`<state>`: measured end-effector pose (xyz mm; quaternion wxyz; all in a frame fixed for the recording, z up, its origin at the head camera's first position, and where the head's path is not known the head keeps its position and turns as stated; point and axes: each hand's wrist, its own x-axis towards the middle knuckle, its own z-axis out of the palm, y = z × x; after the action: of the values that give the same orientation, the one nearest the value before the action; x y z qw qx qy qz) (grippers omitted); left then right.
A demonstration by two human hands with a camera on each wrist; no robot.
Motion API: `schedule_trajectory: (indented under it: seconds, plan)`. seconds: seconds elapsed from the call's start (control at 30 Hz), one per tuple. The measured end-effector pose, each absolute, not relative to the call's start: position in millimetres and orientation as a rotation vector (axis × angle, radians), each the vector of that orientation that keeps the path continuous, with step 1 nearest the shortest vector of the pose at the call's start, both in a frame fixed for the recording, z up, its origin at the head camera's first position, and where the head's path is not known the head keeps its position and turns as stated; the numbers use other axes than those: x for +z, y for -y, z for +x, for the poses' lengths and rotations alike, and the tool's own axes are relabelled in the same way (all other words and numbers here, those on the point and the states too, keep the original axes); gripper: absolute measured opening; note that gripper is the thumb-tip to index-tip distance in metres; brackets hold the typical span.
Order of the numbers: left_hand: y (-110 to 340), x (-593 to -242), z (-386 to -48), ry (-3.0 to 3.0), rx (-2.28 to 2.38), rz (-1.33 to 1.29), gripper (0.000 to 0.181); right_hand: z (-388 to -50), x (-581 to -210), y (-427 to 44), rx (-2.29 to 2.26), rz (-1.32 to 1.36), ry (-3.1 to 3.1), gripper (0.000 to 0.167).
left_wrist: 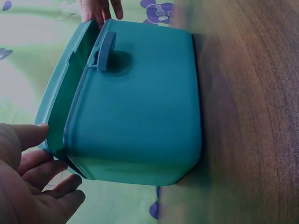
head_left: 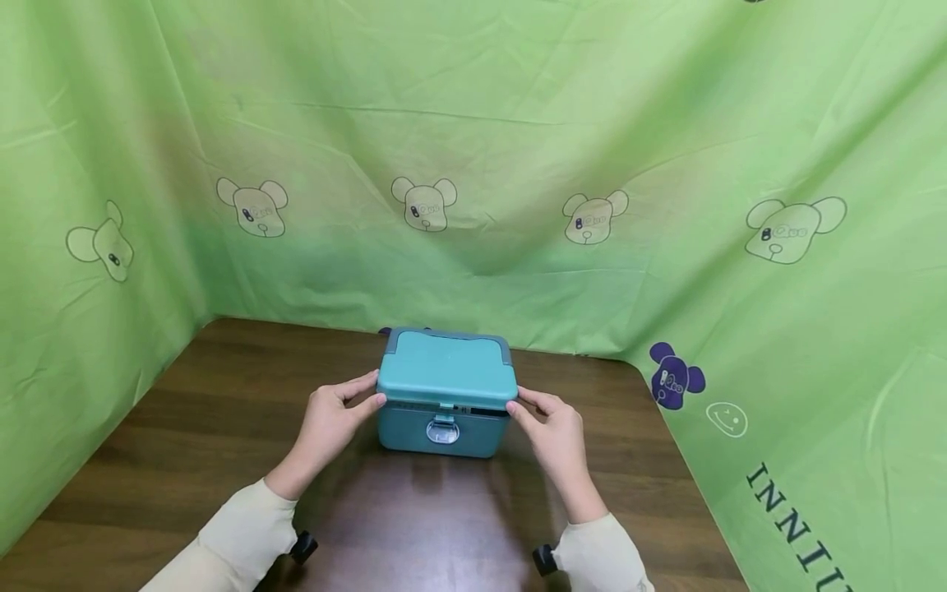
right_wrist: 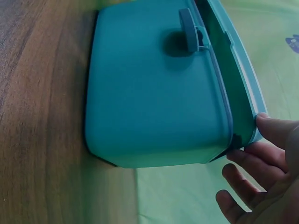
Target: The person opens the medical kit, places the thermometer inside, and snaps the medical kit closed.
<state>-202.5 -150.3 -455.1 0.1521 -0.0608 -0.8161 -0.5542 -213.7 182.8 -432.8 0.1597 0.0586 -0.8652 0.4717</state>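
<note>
A teal storage box (head_left: pixel 407 434) stands on the wooden table, its front latch (head_left: pixel 443 430) undone and sticking outward. Its lid (head_left: pixel 447 367) is slightly raised at the front, leaving a dark gap in both wrist views. My left hand (head_left: pixel 330 418) pinches the lid's front left corner, thumb on the front edge and fingers at the side. At the opposite front corner, my right hand (head_left: pixel 556 433) holds the lid the same way. The remaining fingers of the right hand (right_wrist: pixel 261 172) hang loosely below the lid. What the box contains is hidden.
The brown wooden tabletop (head_left: pixel 244 395) extends around the box. Behind and on both sides hangs a green curtain (head_left: pixel 503 288) with printed bear heads, meeting the table's edges. Dark straps (head_left: pixel 303 547) show at the wrists.
</note>
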Motion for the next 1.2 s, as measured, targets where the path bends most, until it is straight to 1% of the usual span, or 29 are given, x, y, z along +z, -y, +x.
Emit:
schedule_trajectory:
  seconds: [0.53,1.03,1.2]
  plan:
    - [145,-463,-212,2.342,-1.502,-0.134,0.045,-230,-451,-177,1.249,0.129,2.403,0.033]
    - [139,-475,-210,2.253,-1.479,-0.167,0.044,-227,-460,-172,1.238,0.112,2.339,0.033]
    - [137,-479,-208,2.243,-1.479,-0.128,0.045,-224,-464,-170,1.215,0.089,2.359,0.036]
